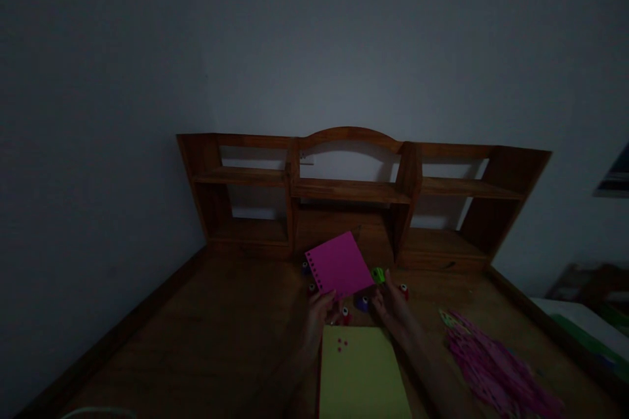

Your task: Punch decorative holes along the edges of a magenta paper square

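My left hand [320,321] pinches the lower edge of a square pink sheet of paper [341,265], which is tilted above the table. A row of small holes runs along the sheet's left edge. My right hand [393,311] is at the sheet's right corner, fingers apart, close beside a green craft punch [378,275]; whether it touches the punch is unclear in the dim light. Around the hands stand a blue punch [362,303], a red punch [345,315] and another red punch [403,291]. Below lies a yellow pad [362,373] with several small pink cut-outs [340,344].
A wooden shelf unit [351,191] stands along the back of the wooden table [221,327], against the wall. A heap of pink stringy material [491,366] lies at the right. Two dark punches [305,267] sit left of the sheet, partly hidden.
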Motion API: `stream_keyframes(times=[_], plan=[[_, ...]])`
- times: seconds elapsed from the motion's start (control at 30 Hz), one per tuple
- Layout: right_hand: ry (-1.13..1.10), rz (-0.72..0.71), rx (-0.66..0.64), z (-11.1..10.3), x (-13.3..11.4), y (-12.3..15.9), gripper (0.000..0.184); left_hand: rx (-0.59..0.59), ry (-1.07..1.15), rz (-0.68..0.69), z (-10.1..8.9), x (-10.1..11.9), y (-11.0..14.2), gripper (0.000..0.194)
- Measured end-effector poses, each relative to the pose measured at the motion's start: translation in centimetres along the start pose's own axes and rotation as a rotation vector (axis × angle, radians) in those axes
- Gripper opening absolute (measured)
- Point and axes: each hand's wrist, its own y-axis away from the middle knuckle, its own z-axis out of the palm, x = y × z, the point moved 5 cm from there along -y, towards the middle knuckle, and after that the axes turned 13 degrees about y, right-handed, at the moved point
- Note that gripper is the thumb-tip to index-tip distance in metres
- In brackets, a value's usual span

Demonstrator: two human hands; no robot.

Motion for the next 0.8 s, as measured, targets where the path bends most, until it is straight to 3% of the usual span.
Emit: stream_keyframes(times=[0.3,0.47,0.6,0.8], plan=[[0.044,0.003,0.014,-0.4,0.7,-0.1,0.027,0.008,0.028,0.076,-0.4,0.2,0.4,0.03],[0.27,-0.068,-0.111,1.3,0.0,1.6,0.03,0.015,0.033,0.095,-0.6,0.3,0.5,0.036],[0.427,-0.114,-0.249,3.9,-0.5,3.0,0.039,0.035,-0.099,0.172,-1.2,0.6,0.4,0.041],[0.43,-0.115,-0.209,4.2,0.7,2.7,0.052,0.013,-0.376,0.243,-1.5,0.9,-0.3,0.043]])
